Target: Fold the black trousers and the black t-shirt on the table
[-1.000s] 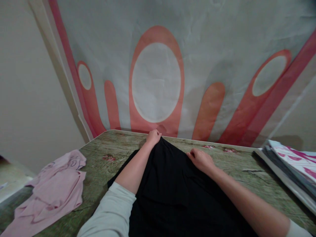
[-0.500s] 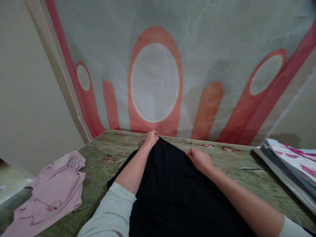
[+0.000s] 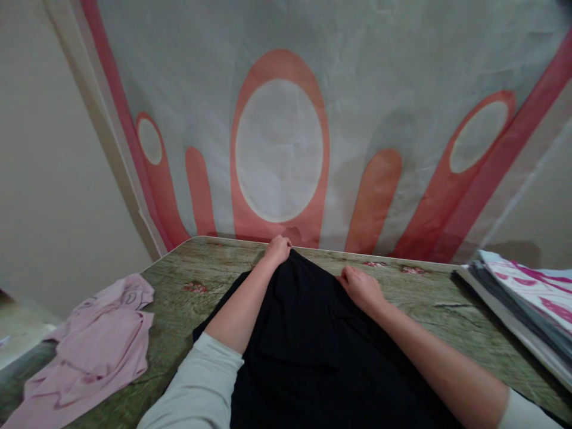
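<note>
Near the middle of the table's far edge, the black garment (image 3: 308, 339) is held by its far end in the left hand (image 3: 277, 250). The fingers of that hand are drawn together with almost no gap, and a small peak of cloth is pinched between them. The garment's margin is led from there, in a nearly straight slant, to the right hand (image 3: 361, 289), which is placed a little nearer the viewer and further right. Its fingers are folded inward, and the margin is caught at their tips (the tips themselves are partly hidden, so the firmness of the hold cannot be told).

The rest of the black garment is spread beneath both forearms over the middle of the wood-patterned table (image 3: 214, 256) and is cut off by the bottom of the view; shallow folds are seen in it. Toward the table's left edge a pink garment (image 3: 100, 339) is laid loosely crumpled, with dark lettering partly visible on its upper part. Toward the right edge, near the far right corner, a stack of folded cloth (image 3: 527, 310) is set down, topped by a white layer patterned in pink.
</note>
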Available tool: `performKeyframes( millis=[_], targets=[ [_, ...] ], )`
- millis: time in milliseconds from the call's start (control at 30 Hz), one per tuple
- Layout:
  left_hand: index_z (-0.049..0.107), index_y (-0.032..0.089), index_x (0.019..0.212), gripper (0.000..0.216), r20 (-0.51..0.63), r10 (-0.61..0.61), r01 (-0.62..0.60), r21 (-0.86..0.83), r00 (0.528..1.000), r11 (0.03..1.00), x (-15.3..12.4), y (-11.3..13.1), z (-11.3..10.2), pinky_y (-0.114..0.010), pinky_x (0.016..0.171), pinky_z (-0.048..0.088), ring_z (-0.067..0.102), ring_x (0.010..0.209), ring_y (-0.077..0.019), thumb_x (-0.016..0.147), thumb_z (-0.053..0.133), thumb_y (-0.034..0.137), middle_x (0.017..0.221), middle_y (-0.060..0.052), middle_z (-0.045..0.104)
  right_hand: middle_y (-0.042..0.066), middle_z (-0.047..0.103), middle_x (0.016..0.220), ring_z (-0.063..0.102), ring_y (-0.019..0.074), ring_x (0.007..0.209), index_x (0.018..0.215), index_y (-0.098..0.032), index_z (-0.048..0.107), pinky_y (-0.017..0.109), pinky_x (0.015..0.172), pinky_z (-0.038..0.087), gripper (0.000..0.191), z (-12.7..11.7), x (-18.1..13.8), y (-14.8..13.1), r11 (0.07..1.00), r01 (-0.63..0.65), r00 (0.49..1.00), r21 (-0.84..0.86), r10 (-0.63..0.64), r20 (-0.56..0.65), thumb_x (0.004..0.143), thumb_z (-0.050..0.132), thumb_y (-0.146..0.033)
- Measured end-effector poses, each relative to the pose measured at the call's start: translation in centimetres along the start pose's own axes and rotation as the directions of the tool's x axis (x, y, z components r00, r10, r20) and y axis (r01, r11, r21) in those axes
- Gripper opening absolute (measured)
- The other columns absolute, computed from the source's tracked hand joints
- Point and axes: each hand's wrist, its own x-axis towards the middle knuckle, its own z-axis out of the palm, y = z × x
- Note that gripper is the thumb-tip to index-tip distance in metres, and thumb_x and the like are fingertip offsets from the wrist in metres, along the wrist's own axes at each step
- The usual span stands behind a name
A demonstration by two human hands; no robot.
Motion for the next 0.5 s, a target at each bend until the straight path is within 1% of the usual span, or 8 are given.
performKeyframes(
  millis=[100, 167, 233, 333, 400, 500],
  targets=[
    [0.064, 0.017, 0.085, 0.014, 0.052, -0.029, 0.027, 0.047, 0.998, 0.999, 0.02, 0.88, -0.40, -0.029, 0.083, 0.042, 0.057, 0.091, -0.0208, 0.075, 0.058, 0.024, 0.094, -0.009, 0.060, 0.005, 0.061, 0.092, 0.058, 0.0185, 0.085, 0.088, -0.020, 0.051, 0.026, 0.061, 0.034, 0.018, 0.08, 0.04, 0.04, 1.000, 0.021, 0.999, 0.004, -0.021, -0.025, 0.089, 0.042, -0.035],
    [0.063, 0.016, 0.087, 0.020, 0.087, -0.067, 0.060, 0.077, 0.994, 0.995, -0.06, 1.18, -0.38, -0.029, 0.080, 0.044, 0.058, 0.091, -0.0228, 0.069, 0.064, 0.024, 0.096, -0.011, 0.060, 0.005, 0.060, 0.093, 0.058, 0.0183, 0.085, 0.089, -0.020, 0.051, 0.026, 0.062, 0.034, 0.017, 0.16, 0.08, 0.08, 1.000, 0.027, 0.999, 0.005, -0.027, -0.037, 0.089, 0.042, -0.035],
    [0.061, 0.014, 0.091, 0.026, 0.107, -0.100, 0.090, 0.102, 0.989, 0.991, -0.19, 1.19, -0.26, -0.029, 0.078, 0.044, 0.058, 0.092, -0.0237, 0.066, 0.065, 0.018, 0.100, -0.013, 0.059, 0.005, 0.059, 0.092, 0.057, 0.0181, 0.085, 0.089, -0.020, 0.051, 0.025, 0.061, 0.034, 0.016, 0.23, 0.10, 0.15, 1.000, 0.030, 0.999, 0.005, -0.030, -0.045, 0.089, 0.043, -0.034],
    [0.058, 0.013, 0.097, 0.034, 0.120, -0.111, 0.097, 0.117, 0.987, 0.988, -0.29, 0.79, -0.18, -0.027, 0.078, 0.044, 0.057, 0.095, -0.0230, 0.064, 0.062, 0.007, 0.101, -0.013, 0.060, 0.004, 0.059, 0.091, 0.057, 0.0178, 0.084, 0.088, -0.020, 0.052, 0.025, 0.061, 0.034, 0.016, 0.30, 0.12, 0.28, 1.000, 0.030, 0.998, 0.005, -0.029, -0.054, 0.089, 0.043, -0.034],
    [0.057, 0.013, 0.098, 0.037, 0.125, -0.106, 0.091, 0.119, 0.987, 0.989, -0.26, 0.49, -0.23, -0.027, 0.078, 0.044, 0.057, 0.096, -0.0228, 0.063, 0.061, 0.004, 0.099, -0.012, 0.060, 0.004, 0.059, 0.091, 0.057, 0.0176, 0.084, 0.087, -0.020, 0.052, 0.025, 0.061, 0.034, 0.016, 0.32, 0.14, 0.35, 1.000, 0.029, 0.998, 0.003, -0.028, -0.059, 0.089, 0.043, -0.033],
    [0.057, 0.013, 0.099, 0.036, 0.117, -0.082, 0.069, 0.115, 0.990, 0.991, -0.16, 0.31, -0.30, -0.026, 0.078, 0.044, 0.057, 0.095, -0.0221, 0.064, 0.060, 0.005, 0.099, -0.012, 0.060, 0.004, 0.059, 0.090, 0.058, 0.0176, 0.083, 0.086, -0.020, 0.052, 0.026, 0.060, 0.033, 0.016, 0.36, 0.20, 0.40, 1.000, 0.026, 0.998, -0.003, -0.026, -0.064, 0.089, 0.043, -0.033]
  ],
)
